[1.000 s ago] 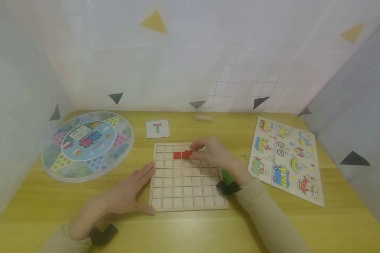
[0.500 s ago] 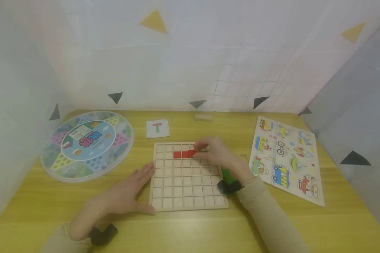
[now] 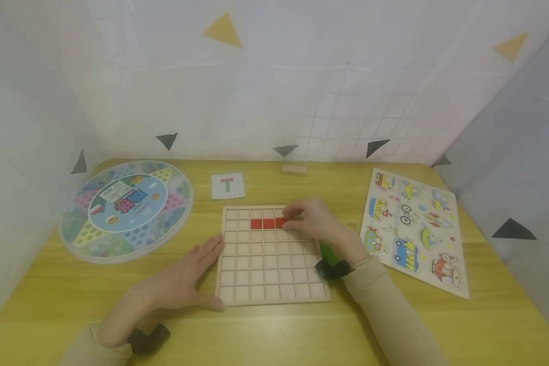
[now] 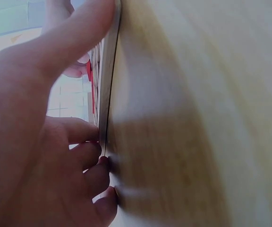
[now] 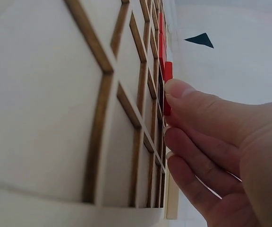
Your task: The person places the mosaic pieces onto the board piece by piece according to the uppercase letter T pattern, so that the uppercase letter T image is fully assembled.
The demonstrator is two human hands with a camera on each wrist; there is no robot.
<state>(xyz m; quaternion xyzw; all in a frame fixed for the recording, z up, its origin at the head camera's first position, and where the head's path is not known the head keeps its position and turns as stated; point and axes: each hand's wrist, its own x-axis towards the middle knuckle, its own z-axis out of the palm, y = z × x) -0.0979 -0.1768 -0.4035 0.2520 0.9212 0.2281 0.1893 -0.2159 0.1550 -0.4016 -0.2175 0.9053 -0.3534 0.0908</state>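
Note:
A wooden grid board [image 3: 271,263] lies in the middle of the table. Two red square tiles [image 3: 262,223] sit side by side in its second row from the back. Between thumb and fingers, my right hand [image 3: 319,222] pinches a third red tile [image 5: 168,71]; the right wrist view shows it standing a little proud of the grid, lined up with the other two. My left hand [image 3: 183,279] rests against the board's left edge, fingers extended and thumb spread at the front corner. Fingertips touch the board's side in the left wrist view.
A card with a red and green T pattern [image 3: 227,186] lies behind the board, near a small wooden block [image 3: 294,170]. A round game board [image 3: 128,211] is at left, a vehicle picture puzzle [image 3: 412,229] at right. Green pieces [image 3: 329,254] show beneath my right wrist.
My right hand has shifted slightly right with the red tile, from beside the second tile to the third cell. The tile has tipped from slanted to nearly level. My left hand stays put.

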